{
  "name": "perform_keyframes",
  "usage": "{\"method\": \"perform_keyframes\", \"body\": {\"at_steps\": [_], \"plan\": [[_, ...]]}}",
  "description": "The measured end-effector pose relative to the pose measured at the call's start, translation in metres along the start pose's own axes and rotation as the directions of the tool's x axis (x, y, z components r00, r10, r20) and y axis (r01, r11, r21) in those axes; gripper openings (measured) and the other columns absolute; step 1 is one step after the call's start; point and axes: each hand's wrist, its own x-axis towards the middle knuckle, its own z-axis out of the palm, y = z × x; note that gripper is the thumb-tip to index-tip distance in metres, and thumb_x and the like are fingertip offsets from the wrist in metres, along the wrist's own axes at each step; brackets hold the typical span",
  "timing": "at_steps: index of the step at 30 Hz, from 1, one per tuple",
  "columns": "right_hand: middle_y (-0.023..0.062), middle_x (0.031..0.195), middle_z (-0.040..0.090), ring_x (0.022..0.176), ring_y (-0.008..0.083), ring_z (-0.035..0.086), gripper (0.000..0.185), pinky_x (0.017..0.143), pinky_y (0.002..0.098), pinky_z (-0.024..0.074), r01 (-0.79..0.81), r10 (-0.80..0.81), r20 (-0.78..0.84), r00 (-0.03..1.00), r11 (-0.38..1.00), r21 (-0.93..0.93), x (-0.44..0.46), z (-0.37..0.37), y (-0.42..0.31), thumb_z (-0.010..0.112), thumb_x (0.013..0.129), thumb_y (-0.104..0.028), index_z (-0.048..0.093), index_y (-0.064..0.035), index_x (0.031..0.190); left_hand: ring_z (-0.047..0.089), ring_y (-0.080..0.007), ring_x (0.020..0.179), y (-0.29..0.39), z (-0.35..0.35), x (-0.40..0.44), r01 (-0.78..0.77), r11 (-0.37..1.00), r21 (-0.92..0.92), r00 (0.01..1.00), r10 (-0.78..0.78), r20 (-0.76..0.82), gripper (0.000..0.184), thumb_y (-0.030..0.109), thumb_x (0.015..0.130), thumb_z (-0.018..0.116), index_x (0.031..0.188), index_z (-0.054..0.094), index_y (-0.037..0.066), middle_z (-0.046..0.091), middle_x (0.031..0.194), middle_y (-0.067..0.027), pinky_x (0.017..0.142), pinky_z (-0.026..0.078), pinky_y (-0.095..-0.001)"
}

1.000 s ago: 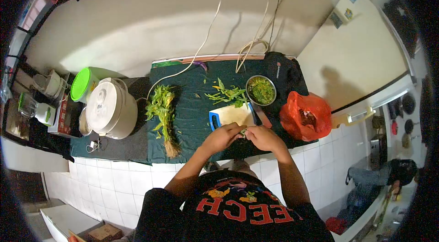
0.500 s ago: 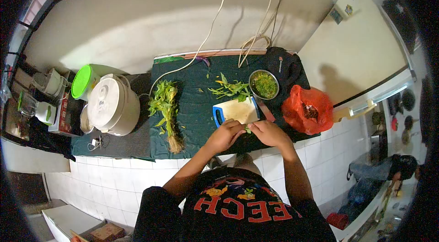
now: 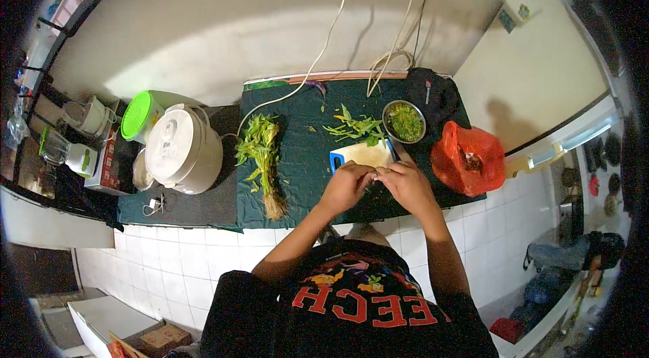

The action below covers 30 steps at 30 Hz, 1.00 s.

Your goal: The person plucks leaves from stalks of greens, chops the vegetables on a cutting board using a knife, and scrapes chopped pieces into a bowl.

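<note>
My left hand (image 3: 347, 186) and my right hand (image 3: 410, 187) meet at the front edge of a white cutting board (image 3: 368, 154) with a blue handle. The fingers of both are closed and pinched together at the tips. Whatever is between them is too small and covered to make out. Behind the board lies a loose heap of green leafy stems (image 3: 355, 127). A metal bowl (image 3: 424, 129) of chopped greens stands at the back right. Part of a flat blade-like object (image 3: 402, 152) shows beside the board, partly covered by my right hand.
A bundle of leafy greens with roots (image 3: 262, 155) lies on the dark green cloth (image 3: 304, 189) to the left. Beyond it stand a white rice cooker (image 3: 184, 148) and a green-lidded tub (image 3: 138, 116). On the right sits a red plastic bag (image 3: 466, 158). Another person (image 3: 564, 263) is at far right.
Both hands have shifted slightly up over the board's front edge, and the right now covers part of the blade-like object. The pale green piece between the fingers is less visible. The view has shifted slightly.
</note>
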Motion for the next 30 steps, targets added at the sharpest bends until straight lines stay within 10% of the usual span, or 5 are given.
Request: {"method": "perform_keyframes", "body": {"at_steps": [13,16,18,28,30], "plan": [[0.0091,0.082,0.063,0.082,0.0297,0.062,0.012,0.075,0.0428,0.0490,0.069,-0.073,-0.123,0.990,0.997,-0.036,0.016,-0.021,0.038,0.061,0.086,-0.019,0.066,-0.0075,0.084,0.063,-0.0308,0.082,-0.011,0.009,0.020,-0.140,0.947,0.289,0.990,0.134,0.043,0.015,0.012,0.084,0.068,0.096,0.069,0.004,0.069,0.086,-0.0140,0.072,0.051,-0.0380],[0.0093,0.082,0.063,0.080,0.0304,0.062,0.013,0.076,0.0436,0.0485,0.064,-0.068,-0.183,0.981,0.997,-0.031,0.018,-0.021,0.043,0.061,0.087,-0.019,0.065,-0.0069,0.084,0.063,-0.0246,0.080,-0.006,0.015,0.029,-0.014,0.986,0.165,0.998,0.004,0.063,0.014,0.015,0.093,0.061,0.097,0.066,0.003,0.068,0.083,-0.0095,0.073,0.051,-0.0350],[0.0099,0.081,0.064,0.079,0.0312,0.062,0.014,0.076,0.0444,0.0482,-0.022,0.024,-0.244,0.969,1.000,0.011,0.019,-0.020,0.043,0.061,0.088,-0.019,0.066,-0.0066,0.084,0.061,-0.0154,0.079,0.003,0.024,0.037,0.339,0.840,-0.423,0.931,-0.363,0.027,0.022,0.021,0.100,0.053,0.102,0.064,0.002,0.067,0.084,-0.0042,0.073,0.049,-0.0310],[0.0093,0.076,0.061,0.068,0.0280,0.062,0.016,0.059,0.0417,0.0475,-0.132,0.130,-0.534,0.835,0.991,0.034,0.010,0.009,0.041,0.064,0.087,-0.019,0.068,-0.0046,0.094,0.058,-0.0178,0.104,0.016,0.073,0.068,0.368,0.373,-0.852,0.745,-0.666,0.031,0.026,0.017,0.103,0.046,0.123,0.057,0.004,0.063,0.112,-0.0071,0.090,0.049,-0.0316],[0.0092,0.076,0.061,0.068,0.0273,0.062,0.018,0.061,0.0415,0.0475,-0.144,0.141,-0.509,0.849,0.989,0.035,0.007,0.014,0.045,0.064,0.087,-0.019,0.068,-0.0036,0.096,0.059,-0.0229,0.109,0.013,0.077,0.074,0.198,0.100,-0.975,0.754,-0.651,0.087,0.030,0.012,0.103,0.043,0.131,0.049,0.004,0.061,0.117,-0.0107,0.098,0.048,-0.0344]]}}
